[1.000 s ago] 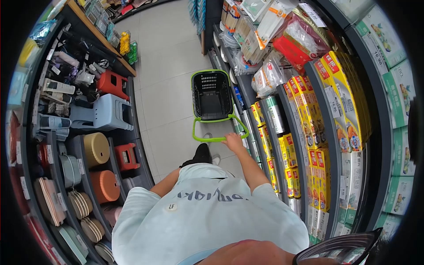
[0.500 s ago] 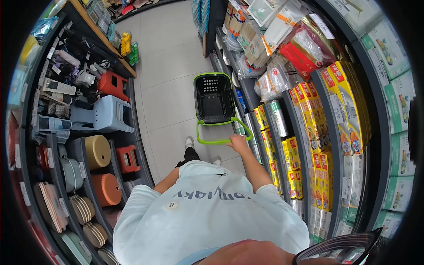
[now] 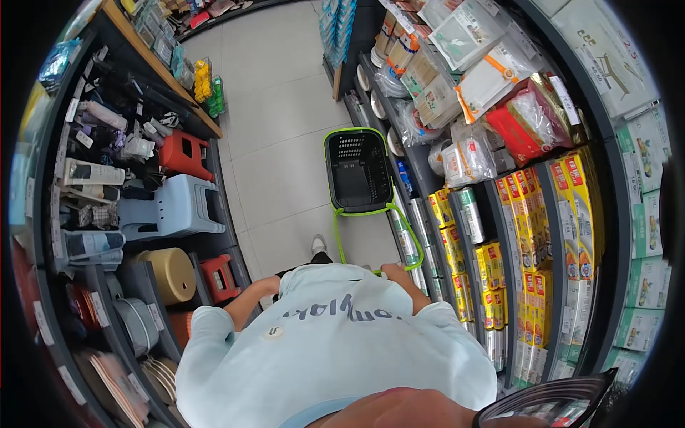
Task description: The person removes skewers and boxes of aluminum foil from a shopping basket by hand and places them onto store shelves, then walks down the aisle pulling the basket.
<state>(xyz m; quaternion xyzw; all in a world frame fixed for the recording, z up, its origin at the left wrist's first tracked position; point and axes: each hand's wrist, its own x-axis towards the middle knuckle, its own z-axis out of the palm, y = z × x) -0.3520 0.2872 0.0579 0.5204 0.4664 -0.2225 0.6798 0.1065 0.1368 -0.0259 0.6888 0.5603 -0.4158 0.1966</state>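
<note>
A black basket (image 3: 359, 170) with a green rim stands on the grey tiled floor, with nothing visible inside it. My right hand (image 3: 392, 272) is closed on its green handle (image 3: 419, 251), just beyond the hem of the pale shirt. The near part of the handle is partly hidden by the shirt. My left hand (image 3: 272, 287) hangs at the left side of the shirt, near my hip; its fingers are hidden, and nothing is seen in it.
Left shelves hold a light blue stool (image 3: 175, 207), a red stool (image 3: 184, 155) and a tan round stool (image 3: 171, 274). Yellow boxes (image 3: 531, 221) and bagged goods (image 3: 528, 121) fill the right shelves. My shoe (image 3: 318, 245) shows on the floor.
The basket has shifted slightly right and down in view. My right hand and the handle are now closer to the shirt. My left hand has come into view, and the shelves have shifted.
</note>
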